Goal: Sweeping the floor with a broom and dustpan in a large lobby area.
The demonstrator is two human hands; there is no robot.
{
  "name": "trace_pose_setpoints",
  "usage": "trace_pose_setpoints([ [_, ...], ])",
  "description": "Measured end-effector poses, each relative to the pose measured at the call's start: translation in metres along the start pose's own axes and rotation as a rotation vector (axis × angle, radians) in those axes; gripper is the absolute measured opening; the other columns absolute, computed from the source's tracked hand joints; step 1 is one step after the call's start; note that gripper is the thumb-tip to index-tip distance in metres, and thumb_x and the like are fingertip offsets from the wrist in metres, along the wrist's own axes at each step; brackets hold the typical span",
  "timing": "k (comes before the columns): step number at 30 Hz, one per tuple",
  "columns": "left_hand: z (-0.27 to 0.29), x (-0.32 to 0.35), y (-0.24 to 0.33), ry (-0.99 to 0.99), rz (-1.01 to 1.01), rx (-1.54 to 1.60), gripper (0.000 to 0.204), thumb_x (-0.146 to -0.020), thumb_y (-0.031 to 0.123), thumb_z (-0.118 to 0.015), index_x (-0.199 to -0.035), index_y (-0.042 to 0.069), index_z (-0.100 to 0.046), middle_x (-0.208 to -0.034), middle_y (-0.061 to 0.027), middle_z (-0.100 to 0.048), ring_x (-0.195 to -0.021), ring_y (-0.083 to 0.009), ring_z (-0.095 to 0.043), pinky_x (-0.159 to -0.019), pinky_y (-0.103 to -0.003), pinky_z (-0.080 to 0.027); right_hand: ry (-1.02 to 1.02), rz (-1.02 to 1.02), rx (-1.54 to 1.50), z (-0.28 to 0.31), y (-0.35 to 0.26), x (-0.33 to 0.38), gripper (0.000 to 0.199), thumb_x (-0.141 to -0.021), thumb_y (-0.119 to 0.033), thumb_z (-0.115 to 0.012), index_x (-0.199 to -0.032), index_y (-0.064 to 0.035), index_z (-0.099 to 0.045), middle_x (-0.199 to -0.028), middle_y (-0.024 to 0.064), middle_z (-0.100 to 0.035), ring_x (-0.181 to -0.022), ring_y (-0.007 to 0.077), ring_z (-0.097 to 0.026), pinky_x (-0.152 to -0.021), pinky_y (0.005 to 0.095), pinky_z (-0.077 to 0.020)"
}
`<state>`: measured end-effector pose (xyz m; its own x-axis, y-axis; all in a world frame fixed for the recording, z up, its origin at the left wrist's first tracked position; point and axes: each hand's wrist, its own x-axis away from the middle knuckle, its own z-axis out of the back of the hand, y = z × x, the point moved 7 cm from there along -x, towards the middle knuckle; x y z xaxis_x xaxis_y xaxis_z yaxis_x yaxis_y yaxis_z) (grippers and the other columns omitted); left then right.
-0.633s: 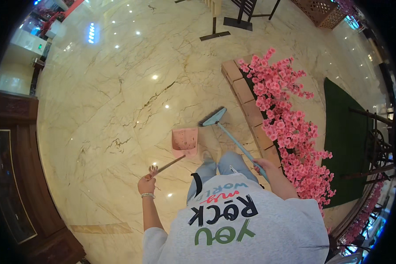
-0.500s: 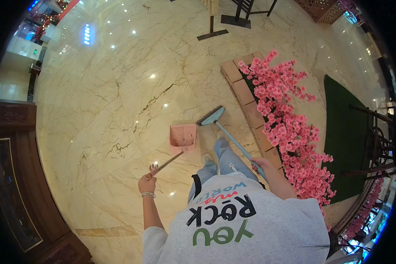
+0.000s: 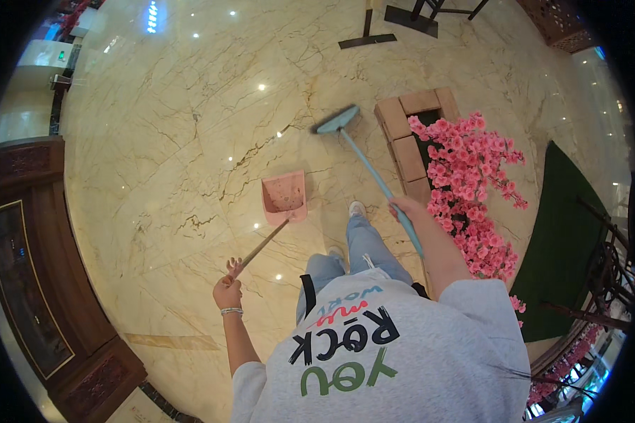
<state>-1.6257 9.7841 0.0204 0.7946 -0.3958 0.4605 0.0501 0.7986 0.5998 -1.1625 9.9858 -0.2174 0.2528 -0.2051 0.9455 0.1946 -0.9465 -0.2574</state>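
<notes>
From the head view, the left hand [image 3: 227, 290] is closed around the top of the long handle of a pink dustpan [image 3: 283, 197], whose pan rests on the marble floor [image 3: 162, 141] just ahead of the feet. The right hand [image 3: 404, 209] grips the shaft of a blue broom [image 3: 339, 121], its head out on the floor beside brown planter blocks [image 3: 408, 141] holding pink blossoms [image 3: 473, 183]. Both tools look light and stiff; each is best held high on the handle, as now. The polished floor looks slippery.
</notes>
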Motion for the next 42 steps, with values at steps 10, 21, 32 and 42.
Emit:
trace_pose_setpoints([
  [10, -0.021, -0.012, 0.022, -0.059, -0.028, -0.103, 0.008, -0.056, -0.001, -0.050, -0.056, 0.002, -0.044, -0.049, -0.0041, -0.045, -0.037, -0.0101, -0.041, -0.036, -0.022, -0.034, 0.388, 0.107, 0.709, 0.005, -0.013, 0.001, 0.035, -0.080, -0.030, -0.040, -0.089, 0.0025, -0.050, -0.061, 0.0140, -0.054, -0.049, 0.0224, -0.054, -0.046, 0.0329, -0.0448],
  [21, -0.025, -0.056, -0.004, -0.304, -0.273, -0.263, 0.007, -0.055, 0.003, -0.052, -0.055, 0.003, -0.045, -0.046, -0.0039, -0.044, -0.039, -0.0111, -0.043, -0.039, -0.024, -0.036, 0.826, -0.100, 0.884, 0.039, 0.147, 0.058, 0.055, -0.080, -0.047, -0.033, -0.092, 0.0016, -0.056, -0.087, 0.0180, -0.058, -0.074, 0.0300, -0.058, -0.063, 0.0391, -0.0453],
  [32, 0.031, -0.050, -0.034, -0.449, -0.590, -0.447, 0.014, -0.052, 0.010, -0.055, -0.053, 0.004, -0.042, -0.048, -0.0088, -0.045, -0.045, -0.0199, -0.042, -0.048, -0.028, -0.037, 0.750, -0.250, 0.351, -0.049, 0.360, 0.147, 0.061, -0.077, -0.052, -0.037, -0.080, 0.0063, -0.055, -0.070, 0.0177, -0.056, -0.058, 0.0257, -0.055, -0.052, 0.0361, -0.0449],
  [42, 0.005, -0.025, -0.029, -0.526, -0.794, -0.720, 0.014, -0.053, 0.017, -0.056, -0.059, 0.004, -0.054, -0.054, -0.0127, -0.052, -0.050, -0.0248, -0.051, -0.050, -0.032, -0.041, 0.774, -0.281, 0.095, -0.125, 0.497, 0.199, 0.058, -0.075, -0.051, -0.042, -0.058, 0.0039, -0.051, -0.054, 0.0168, -0.053, -0.046, 0.0247, -0.054, -0.045, 0.0358, -0.0429],
])
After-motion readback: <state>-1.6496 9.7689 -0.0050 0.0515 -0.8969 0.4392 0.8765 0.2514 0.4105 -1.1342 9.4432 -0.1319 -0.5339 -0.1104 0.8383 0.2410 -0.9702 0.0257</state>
